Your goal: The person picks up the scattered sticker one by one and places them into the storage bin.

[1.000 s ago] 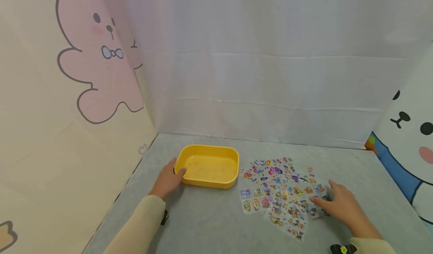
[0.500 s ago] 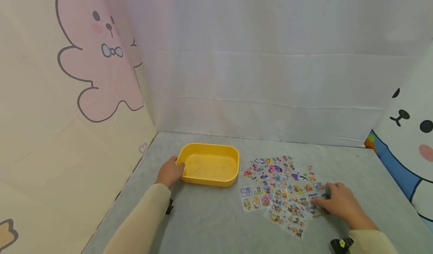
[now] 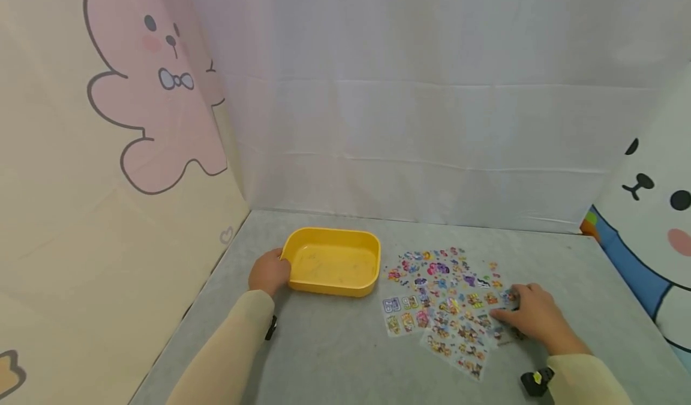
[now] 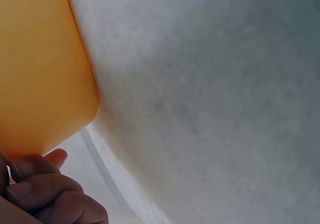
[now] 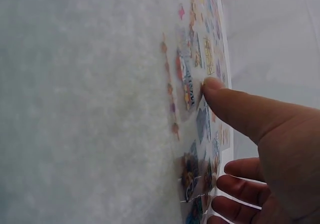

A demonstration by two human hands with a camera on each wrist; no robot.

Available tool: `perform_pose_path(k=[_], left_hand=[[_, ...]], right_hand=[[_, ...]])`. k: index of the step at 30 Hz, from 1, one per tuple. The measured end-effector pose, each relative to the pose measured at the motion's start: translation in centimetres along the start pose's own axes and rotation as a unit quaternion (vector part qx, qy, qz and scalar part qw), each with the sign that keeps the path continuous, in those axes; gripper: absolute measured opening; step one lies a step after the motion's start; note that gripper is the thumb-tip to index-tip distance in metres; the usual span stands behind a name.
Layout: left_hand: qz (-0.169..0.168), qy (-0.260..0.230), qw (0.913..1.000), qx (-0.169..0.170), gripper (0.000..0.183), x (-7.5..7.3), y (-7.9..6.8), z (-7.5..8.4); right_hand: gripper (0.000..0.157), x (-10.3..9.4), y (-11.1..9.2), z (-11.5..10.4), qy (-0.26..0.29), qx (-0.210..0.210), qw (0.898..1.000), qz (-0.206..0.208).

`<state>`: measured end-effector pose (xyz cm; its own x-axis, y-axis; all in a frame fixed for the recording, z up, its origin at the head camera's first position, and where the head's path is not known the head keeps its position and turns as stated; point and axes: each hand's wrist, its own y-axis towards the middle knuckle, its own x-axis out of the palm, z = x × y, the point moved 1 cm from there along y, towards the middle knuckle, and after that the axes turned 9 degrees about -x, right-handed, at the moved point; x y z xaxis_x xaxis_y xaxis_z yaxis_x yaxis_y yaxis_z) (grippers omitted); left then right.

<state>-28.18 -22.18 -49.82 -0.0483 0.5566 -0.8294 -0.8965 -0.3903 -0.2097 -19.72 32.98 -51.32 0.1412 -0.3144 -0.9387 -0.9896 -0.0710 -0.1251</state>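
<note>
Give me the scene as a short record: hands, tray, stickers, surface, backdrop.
left_hand: left hand grips the left side of the yellow tray
tray: yellow tray, upright
right_hand: right hand at the right side of the sticker sheets, thumb and fingers spread apart; firm contact unclear
stickers: several sticker sheets, overlapping, right of the tray and apart from it; exact count unclear
surface: grey table
backdrop: white cloth behind; pink bear print at left

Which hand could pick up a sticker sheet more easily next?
Probably the right hand: it is at the edge of the sticker sheets. The left hand grips the yellow tray, farther from them.
</note>
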Motion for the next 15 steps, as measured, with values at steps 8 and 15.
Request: perform_pose_path(k=[8, 15], left_hand=[[-0.001, 0.011, 0.9995, -0.029, 0.049, 0.48, 0.22, 0.09], [0.003, 0.014, 0.9992, -0.036, 0.049, 0.79, 0.45, 0.27]], right_hand=[[0.104, 0.03, 0.20, -0.13, -0.001, -0.012, 1.000, -0.006], [0.102, -0.32, 0.28, -0.29, -0.004, -0.015, 1.000, -0.017]])
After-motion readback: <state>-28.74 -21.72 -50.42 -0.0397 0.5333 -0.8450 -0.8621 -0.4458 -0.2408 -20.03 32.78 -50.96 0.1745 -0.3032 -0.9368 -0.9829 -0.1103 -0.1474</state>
